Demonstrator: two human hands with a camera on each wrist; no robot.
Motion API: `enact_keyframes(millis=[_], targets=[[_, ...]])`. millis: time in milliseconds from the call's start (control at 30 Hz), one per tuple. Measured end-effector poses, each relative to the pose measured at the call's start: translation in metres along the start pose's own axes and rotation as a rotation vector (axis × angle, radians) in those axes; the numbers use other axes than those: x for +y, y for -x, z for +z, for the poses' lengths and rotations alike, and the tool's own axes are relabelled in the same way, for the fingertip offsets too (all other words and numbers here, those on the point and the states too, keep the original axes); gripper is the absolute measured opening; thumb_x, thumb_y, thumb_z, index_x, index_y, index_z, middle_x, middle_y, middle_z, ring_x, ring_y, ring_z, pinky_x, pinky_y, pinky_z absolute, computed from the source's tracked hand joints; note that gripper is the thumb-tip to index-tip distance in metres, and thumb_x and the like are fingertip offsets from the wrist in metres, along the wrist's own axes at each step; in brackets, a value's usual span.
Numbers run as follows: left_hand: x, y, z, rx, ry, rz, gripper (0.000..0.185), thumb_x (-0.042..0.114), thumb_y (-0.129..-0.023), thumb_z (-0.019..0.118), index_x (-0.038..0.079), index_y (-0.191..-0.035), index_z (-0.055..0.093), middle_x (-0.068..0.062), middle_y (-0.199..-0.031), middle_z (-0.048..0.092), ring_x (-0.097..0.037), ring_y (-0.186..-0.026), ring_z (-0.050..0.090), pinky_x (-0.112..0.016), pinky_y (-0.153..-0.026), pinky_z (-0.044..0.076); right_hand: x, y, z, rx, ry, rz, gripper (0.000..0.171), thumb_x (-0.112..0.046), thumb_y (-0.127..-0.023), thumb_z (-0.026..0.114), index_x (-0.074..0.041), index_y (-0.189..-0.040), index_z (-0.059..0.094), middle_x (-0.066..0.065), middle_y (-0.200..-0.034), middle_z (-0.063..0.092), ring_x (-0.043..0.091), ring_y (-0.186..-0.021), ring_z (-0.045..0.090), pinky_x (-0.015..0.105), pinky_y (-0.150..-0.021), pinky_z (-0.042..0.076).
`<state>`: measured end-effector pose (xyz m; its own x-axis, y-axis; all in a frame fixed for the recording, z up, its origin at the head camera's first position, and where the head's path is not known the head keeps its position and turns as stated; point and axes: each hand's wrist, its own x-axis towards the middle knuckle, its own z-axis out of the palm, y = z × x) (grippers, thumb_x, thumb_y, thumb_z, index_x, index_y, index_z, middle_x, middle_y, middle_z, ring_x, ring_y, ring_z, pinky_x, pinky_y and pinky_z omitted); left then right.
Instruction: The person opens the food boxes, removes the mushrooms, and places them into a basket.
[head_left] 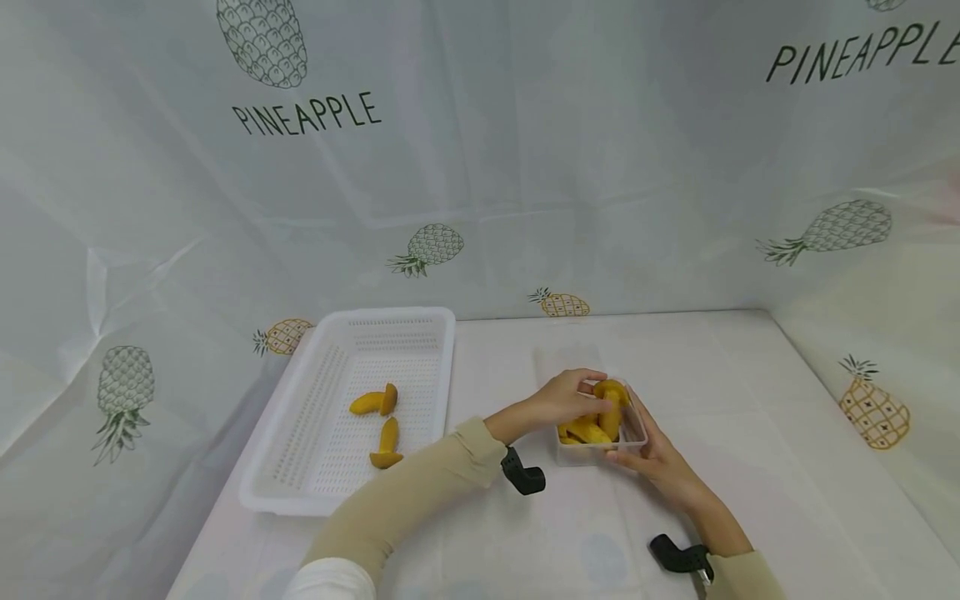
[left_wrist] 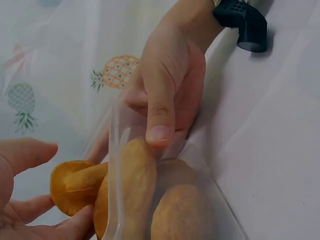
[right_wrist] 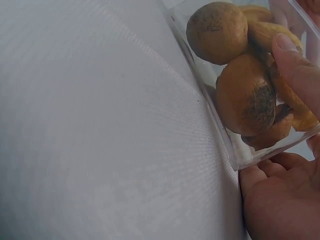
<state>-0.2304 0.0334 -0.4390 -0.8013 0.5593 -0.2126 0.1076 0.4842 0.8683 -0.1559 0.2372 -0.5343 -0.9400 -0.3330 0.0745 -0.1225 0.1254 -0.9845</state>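
Head view, left to right: a white, perforated plastic basket holds two mustard-yellow mushrooms with domed caps, one farther, one nearer. Right of it, the left hand has its fingers spread wide around a yellow, thick-stemmed mushroom atop others in a small clear plastic box; fingertips touch its cap. On the right side, the right hand holds the box, thumb against its near wall. I'd judge the mushrooms light, softish and easily bruised, best lifted by the stem under the cap; the box seems thin and slick, best steadied by opposite walls.
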Motion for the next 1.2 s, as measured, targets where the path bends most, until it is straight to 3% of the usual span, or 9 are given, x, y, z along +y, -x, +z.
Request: enact_keyframes(millis=[300, 433, 567, 733, 900, 1000, 1200], targets=[[0.003, -0.003, 0.009, 0.022, 0.010, -0.002, 0.055, 0.027, -0.096, 0.070, 0.010, -0.145, 0.052, -0.004, -0.132, 0.059, -0.012, -0.113, 0.057, -0.021, -0.084, 0.053, -0.001, 0.000, 0.000, -0.008, -0.002, -0.005, 0.104, -0.001, -0.092, 0.069, -0.033, -0.161, -0.002, 0.013, -0.165, -0.015, 0.047, -0.145, -0.006, 0.015, -0.091, 0.046], [0.003, -0.003, 0.013, 0.040, 0.020, 0.005, 0.055, 0.024, -0.095, 0.071, 0.011, -0.145, 0.051, -0.005, -0.137, 0.057, -0.015, -0.118, 0.058, -0.022, -0.089, 0.052, -0.001, 0.001, -0.001, 0.001, -0.001, 0.011, 0.104, -0.003, -0.093, 0.070, -0.035, -0.161, -0.002, 0.012, -0.165, -0.016, 0.044, -0.141, 0.008, 0.017, -0.087, 0.047], [-0.001, -0.005, 0.020, 0.055, 0.017, 0.029, 0.054, 0.023, -0.095, 0.071, 0.012, -0.144, 0.052, -0.005, -0.135, 0.058, -0.014, -0.115, 0.060, -0.020, -0.087, 0.052, 0.000, 0.001, 0.000, 0.012, 0.023, 0.016, 0.103, -0.004, -0.093, 0.070, -0.034, -0.161, -0.002, 0.015, -0.164, -0.014, 0.043, -0.133, 0.021, 0.020, -0.080, 0.049], [-0.005, -0.004, 0.027, 0.084, 0.008, 0.053, 0.049, 0.023, -0.096, 0.070, 0.014, -0.141, 0.054, -0.001, -0.129, 0.060, -0.008, -0.107, 0.059, -0.017, -0.081, 0.052, 0.000, 0.001, 0.001, 0.005, 0.012, 0.030, 0.102, -0.005, -0.094, 0.069, -0.036, -0.161, -0.002, 0.014, -0.165, -0.015, 0.047, -0.139, 0.017, 0.018, -0.086, 0.048], [-0.005, -0.004, 0.029, 0.113, -0.006, 0.068, 0.044, 0.024, -0.096, 0.070, 0.015, -0.138, 0.057, 0.001, -0.126, 0.062, -0.009, -0.109, 0.059, -0.017, -0.083, 0.051, -0.002, 0.002, 0.001, 0.002, -0.006, 0.036, 0.103, -0.005, -0.093, 0.069, -0.038, -0.160, -0.002, 0.011, -0.165, -0.015, 0.046, -0.139, 0.020, 0.019, -0.087, 0.049], [-0.005, -0.004, 0.029, 0.126, -0.007, 0.083, 0.039, 0.025, -0.098, 0.067, 0.014, -0.135, 0.060, 0.001, -0.127, 0.062, -0.011, -0.111, 0.060, -0.018, -0.087, 0.050, -0.002, 0.002, 0.000, -0.002, -0.004, 0.028, 0.103, -0.005, -0.094, 0.069, -0.038, -0.160, -0.003, 0.010, -0.165, -0.015, 0.045, -0.141, 0.014, 0.016, -0.088, 0.046], [-0.004, -0.001, 0.027, 0.143, 0.012, 0.109, 0.033, 0.024, -0.100, 0.064, 0.012, -0.130, 0.063, 0.000, -0.125, 0.063, -0.011, -0.111, 0.060, -0.020, -0.092, 0.049, -0.001, 0.002, -0.002, -0.019, 0.000, 0.017, 0.102, -0.004, -0.094, 0.068, -0.037, -0.160, -0.003, 0.010, -0.165, -0.017, 0.043, -0.146, -0.013, 0.005, -0.095, 0.032]])
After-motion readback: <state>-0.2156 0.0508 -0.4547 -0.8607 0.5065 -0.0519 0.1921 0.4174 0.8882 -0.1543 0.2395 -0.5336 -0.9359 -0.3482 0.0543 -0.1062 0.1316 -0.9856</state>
